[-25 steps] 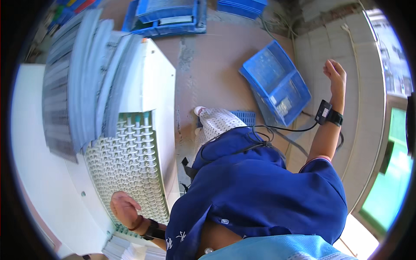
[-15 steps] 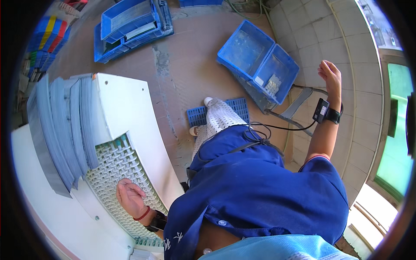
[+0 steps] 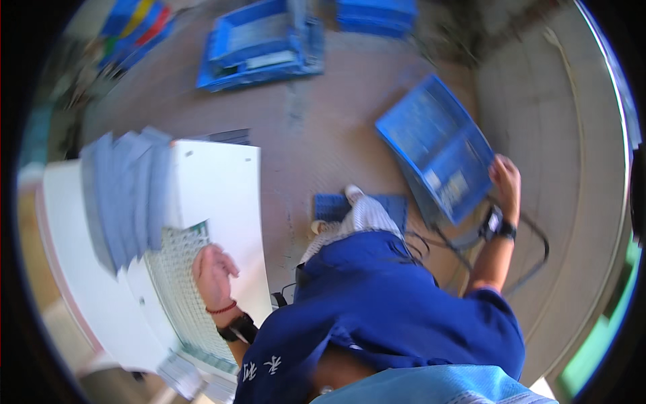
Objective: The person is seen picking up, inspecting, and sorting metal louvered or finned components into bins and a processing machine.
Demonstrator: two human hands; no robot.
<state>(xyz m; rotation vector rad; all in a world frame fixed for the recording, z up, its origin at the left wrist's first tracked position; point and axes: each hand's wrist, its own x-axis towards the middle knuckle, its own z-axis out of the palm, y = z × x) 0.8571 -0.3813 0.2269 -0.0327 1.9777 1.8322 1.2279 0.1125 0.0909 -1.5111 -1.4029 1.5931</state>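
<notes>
My left hand (image 3: 214,275) hovers over the white roller bed (image 3: 178,293) of a white machine, fingers loosely bent and a little apart, with nothing visible in them. Just beyond it, a thick stack of grey sheets (image 3: 128,202) leans on the machine's top. My right hand (image 3: 506,182) is at the right edge of a blue plastic crate (image 3: 431,151), its fingers bent and smeared by motion. Whether they touch the rim or hold anything cannot be made out. Small pale pieces (image 3: 455,185) lie in the crate's near compartment.
A metal-framed chair (image 3: 531,259) stands under the crate, by a tiled wall (image 3: 558,155). More blue crates (image 3: 259,50) sit on the floor at the back. My foot is on a blue slatted mat (image 3: 393,210). A white side panel (image 3: 225,195) borders the roller bed.
My view has turned, shifting the scene rightward and down. My right hand has come from beside the wall down to the crate's edge. My left hand stays over the roller bed, its fingers slightly looser.
</notes>
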